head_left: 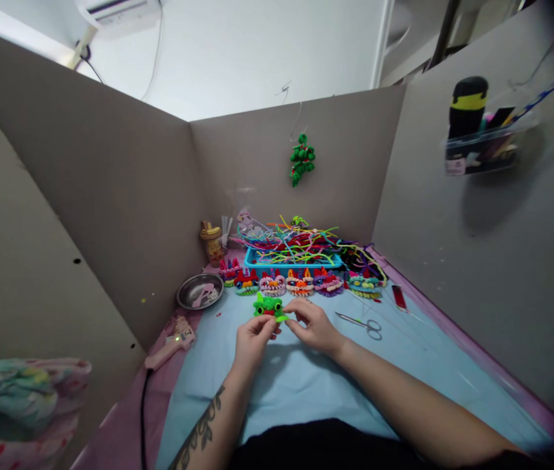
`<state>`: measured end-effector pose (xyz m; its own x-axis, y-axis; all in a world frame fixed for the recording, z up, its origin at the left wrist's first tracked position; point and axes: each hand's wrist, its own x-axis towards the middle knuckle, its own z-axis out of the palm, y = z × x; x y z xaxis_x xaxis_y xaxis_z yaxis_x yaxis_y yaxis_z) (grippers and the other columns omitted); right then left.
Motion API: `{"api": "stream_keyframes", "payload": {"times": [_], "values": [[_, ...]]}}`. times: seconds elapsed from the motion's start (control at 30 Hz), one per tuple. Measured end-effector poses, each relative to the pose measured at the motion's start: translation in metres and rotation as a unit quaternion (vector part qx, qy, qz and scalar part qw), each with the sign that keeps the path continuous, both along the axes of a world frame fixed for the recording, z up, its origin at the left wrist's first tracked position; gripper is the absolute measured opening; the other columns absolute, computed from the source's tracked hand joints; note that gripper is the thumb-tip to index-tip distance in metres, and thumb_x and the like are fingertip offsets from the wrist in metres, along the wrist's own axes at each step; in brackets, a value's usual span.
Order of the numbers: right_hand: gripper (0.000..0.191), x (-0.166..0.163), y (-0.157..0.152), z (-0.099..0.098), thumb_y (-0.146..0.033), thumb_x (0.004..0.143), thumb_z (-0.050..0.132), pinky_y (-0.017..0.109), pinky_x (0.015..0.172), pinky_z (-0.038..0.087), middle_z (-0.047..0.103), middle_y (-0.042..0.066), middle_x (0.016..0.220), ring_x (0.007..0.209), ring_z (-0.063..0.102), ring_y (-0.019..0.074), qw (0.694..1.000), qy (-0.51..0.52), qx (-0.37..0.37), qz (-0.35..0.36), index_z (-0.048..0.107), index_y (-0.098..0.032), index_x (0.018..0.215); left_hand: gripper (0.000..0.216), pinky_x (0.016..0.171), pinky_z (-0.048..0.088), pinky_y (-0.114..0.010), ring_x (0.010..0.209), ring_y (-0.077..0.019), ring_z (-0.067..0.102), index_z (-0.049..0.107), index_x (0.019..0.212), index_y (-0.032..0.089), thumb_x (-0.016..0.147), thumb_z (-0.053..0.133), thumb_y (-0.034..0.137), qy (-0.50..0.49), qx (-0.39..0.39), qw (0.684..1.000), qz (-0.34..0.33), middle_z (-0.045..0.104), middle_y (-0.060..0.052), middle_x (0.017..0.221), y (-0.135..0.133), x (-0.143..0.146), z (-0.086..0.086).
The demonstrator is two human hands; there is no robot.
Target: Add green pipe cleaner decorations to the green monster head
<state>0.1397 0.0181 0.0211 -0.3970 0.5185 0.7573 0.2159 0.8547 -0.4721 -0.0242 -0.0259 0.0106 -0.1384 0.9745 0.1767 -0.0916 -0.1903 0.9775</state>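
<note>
A small green pipe-cleaner animal head, with round dark eyes and a red mouth, is held up over the blue mat in the middle. My left hand is closed, its thumb and fingers pinching the lower edge of the head. From the right, my right hand has its fingertips pinched at the head's lower right side. There a light green pipe-cleaner piece sticks out between both hands' fingertips. How the piece joins the head is too small to tell.
Behind stand several colourful pipe-cleaner heads before a blue tray heaped with pipe cleaners. Scissors lie right. At left are a metal bowl and a corded pink glue gun. Grey partitions enclose the table.
</note>
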Motion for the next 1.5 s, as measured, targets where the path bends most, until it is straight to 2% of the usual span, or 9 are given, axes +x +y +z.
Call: {"api": "stream_keyframes", "payload": {"times": [0.2, 0.37, 0.63, 0.87, 1.07, 1.3, 1.5], "values": [[0.008, 0.0, -0.002, -0.002, -0.014, 0.08, 0.051, 0.028, 0.065, 0.043, 0.058, 0.004, 0.072, 0.071, 0.052, 0.0155, 0.997, -0.041, 0.05, -0.029, 0.057, -0.018, 0.084, 0.024, 0.056, 0.046, -0.023, 0.058, -0.0138, 0.06, 0.068, 0.076, 0.011, 0.068, 0.067, 0.034, 0.005, -0.001, 1.0, -0.002, 0.066, -0.004, 0.062, -0.001, 0.001, 0.001], [0.01, 0.0, -0.003, -0.003, -0.013, 0.082, 0.047, 0.029, 0.063, 0.042, 0.056, 0.004, 0.069, 0.069, 0.051, 0.016, 0.995, -0.066, 0.064, -0.034, 0.055, -0.018, 0.079, 0.023, 0.055, 0.046, -0.022, 0.056, -0.0128, 0.059, 0.068, 0.074, 0.011, 0.067, 0.068, 0.034, 0.005, -0.003, 1.0, 0.001, 0.066, -0.003, 0.059, -0.003, 0.002, 0.003], [0.01, -0.003, -0.003, -0.002, -0.016, 0.082, 0.05, 0.03, 0.07, 0.044, 0.059, 0.006, 0.079, 0.077, 0.054, 0.0175, 0.997, -0.046, 0.056, -0.021, 0.056, -0.019, 0.089, 0.024, 0.055, 0.045, -0.022, 0.055, -0.0123, 0.058, 0.067, 0.074, 0.011, 0.067, 0.067, 0.033, -0.003, -0.003, 1.0, -0.009, 0.065, -0.003, 0.058, -0.002, 0.003, 0.003], [0.011, -0.004, -0.004, -0.002, -0.015, 0.083, 0.047, 0.03, 0.067, 0.045, 0.059, 0.005, 0.073, 0.073, 0.054, 0.0165, 0.996, -0.051, 0.065, -0.017, 0.057, -0.019, 0.083, 0.025, 0.056, 0.045, -0.022, 0.054, -0.0116, 0.056, 0.068, 0.074, 0.011, 0.066, 0.068, 0.035, -0.003, -0.009, 1.0, -0.016, 0.063, -0.003, 0.057, 0.0, 0.002, -0.001], [0.017, -0.003, -0.003, -0.004, -0.016, 0.08, 0.052, 0.031, 0.069, 0.047, 0.06, 0.008, 0.086, 0.08, 0.055, 0.0187, 0.996, -0.024, 0.06, -0.062, 0.054, -0.018, 0.097, 0.027, 0.057, 0.046, -0.022, 0.055, -0.0107, 0.056, 0.066, 0.077, 0.011, 0.066, 0.068, 0.036, -0.055, 0.003, 0.998, 0.01, 0.063, -0.002, 0.059, 0.003, 0.001, -0.002], [0.008, -0.004, -0.003, -0.004, -0.014, 0.082, 0.047, 0.03, 0.067, 0.045, 0.056, 0.005, 0.074, 0.073, 0.054, 0.0172, 0.995, -0.025, 0.051, -0.087, 0.053, -0.019, 0.083, 0.029, 0.056, 0.046, -0.023, 0.055, -0.0123, 0.057, 0.066, 0.077, 0.011, 0.064, 0.07, 0.036, -0.045, 0.002, 0.999, 0.01, 0.064, -0.003, 0.06, 0.005, 0.001, -0.005], [0.01, -0.006, 0.0, -0.005, -0.011, 0.08, 0.047, 0.029, 0.065, 0.044, 0.055, 0.004, 0.073, 0.071, 0.052, 0.0162, 0.995, -0.016, 0.045, -0.085, 0.053, -0.019, 0.082, 0.029, 0.058, 0.047, -0.024, 0.057, -0.0127, 0.057, 0.066, 0.078, 0.011, 0.067, 0.068, 0.037, -0.022, 0.011, 1.0, 0.008, 0.064, -0.004, 0.062, 0.007, -0.001, -0.008]]}}
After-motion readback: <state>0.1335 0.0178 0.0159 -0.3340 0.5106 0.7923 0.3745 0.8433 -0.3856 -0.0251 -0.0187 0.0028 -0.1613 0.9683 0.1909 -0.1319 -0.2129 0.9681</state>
